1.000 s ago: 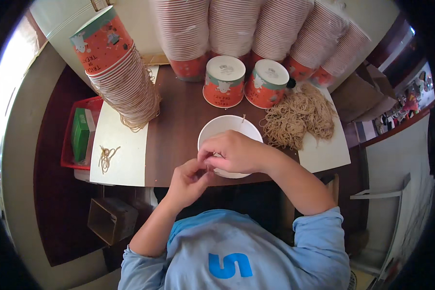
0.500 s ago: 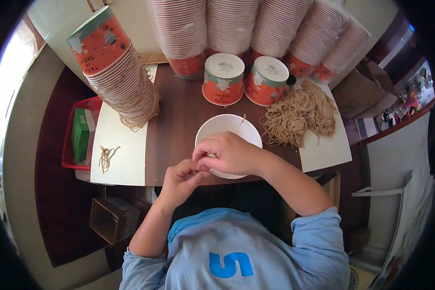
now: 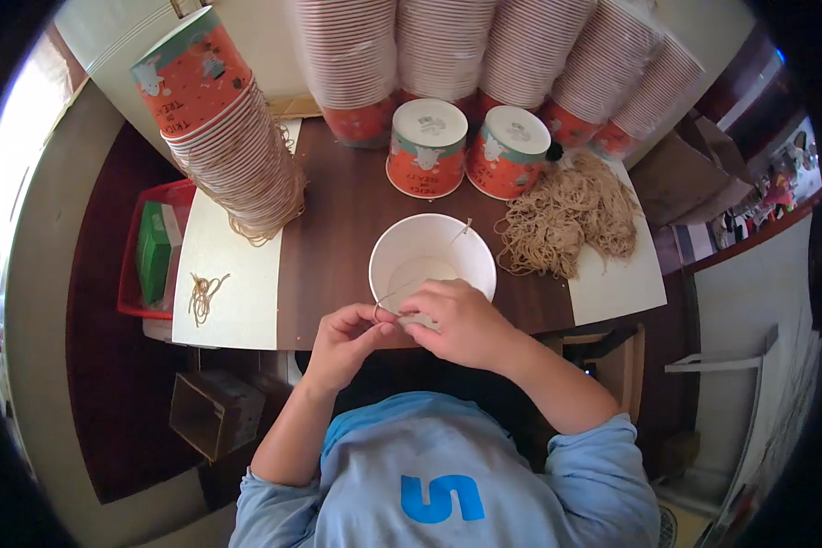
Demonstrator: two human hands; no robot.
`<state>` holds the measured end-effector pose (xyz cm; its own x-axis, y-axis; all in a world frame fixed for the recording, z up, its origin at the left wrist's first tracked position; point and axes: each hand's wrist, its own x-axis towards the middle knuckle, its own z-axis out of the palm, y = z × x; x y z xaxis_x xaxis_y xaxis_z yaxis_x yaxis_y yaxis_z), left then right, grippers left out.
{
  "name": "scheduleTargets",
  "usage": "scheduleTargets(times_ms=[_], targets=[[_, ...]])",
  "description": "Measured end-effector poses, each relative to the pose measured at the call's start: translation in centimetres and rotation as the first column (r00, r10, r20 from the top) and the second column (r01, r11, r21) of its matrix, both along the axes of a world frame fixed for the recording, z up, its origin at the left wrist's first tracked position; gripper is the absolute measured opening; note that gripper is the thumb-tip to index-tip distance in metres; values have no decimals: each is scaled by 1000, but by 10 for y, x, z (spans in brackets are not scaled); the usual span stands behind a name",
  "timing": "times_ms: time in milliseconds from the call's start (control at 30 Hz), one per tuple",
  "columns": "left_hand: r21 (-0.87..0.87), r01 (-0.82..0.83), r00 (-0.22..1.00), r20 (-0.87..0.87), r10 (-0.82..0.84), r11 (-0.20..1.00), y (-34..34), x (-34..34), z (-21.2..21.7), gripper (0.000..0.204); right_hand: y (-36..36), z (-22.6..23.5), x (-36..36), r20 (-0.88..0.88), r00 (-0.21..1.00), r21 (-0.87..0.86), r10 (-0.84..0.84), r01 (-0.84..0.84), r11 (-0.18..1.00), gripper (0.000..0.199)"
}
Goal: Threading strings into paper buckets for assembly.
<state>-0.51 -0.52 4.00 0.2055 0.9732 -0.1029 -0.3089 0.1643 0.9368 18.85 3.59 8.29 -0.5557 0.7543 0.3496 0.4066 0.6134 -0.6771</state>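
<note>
Twine (image 3: 376, 311), one strand, left fingers (image 3: 349, 318) pinching it, right fingers (image 3: 426, 304) unclear, one open cup (image 3: 432, 230)

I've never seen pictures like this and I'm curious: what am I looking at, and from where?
There's no machine: these are a person's bare hands. A wide camera worn on the head looks down, so edges bend. The left hand pinches a thin cord; the right hand is over the near side of an open white tub, its exact grip unclear. On the table, beyond the tub, stand two upside-down orange tubs, with a heap of twine to their right. At left are a tall nested stack and some loose cord.
</note>
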Motion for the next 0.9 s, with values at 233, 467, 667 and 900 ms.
scheduleTargets(times_ms=[233,467,667,900], targets=[[48,8,1000,14,-8,999,-6,-5,-2,11,-11,-4,-10,174,985,95,-16,0,995,10],[98,34,999,27,-37,995,-9,-8,-4,10,-14,-4,-13,42,997,64,-58,55,996,13],[141,59,996,-69,-50,988,-7,-10,-2,9,-8,-5,-15,152,988,127,20,-39,991,13],[194,-122,839,-504,205,973,-23,3,24,9,-44,-4,-13,219,972,77,-82,67,995,7]])
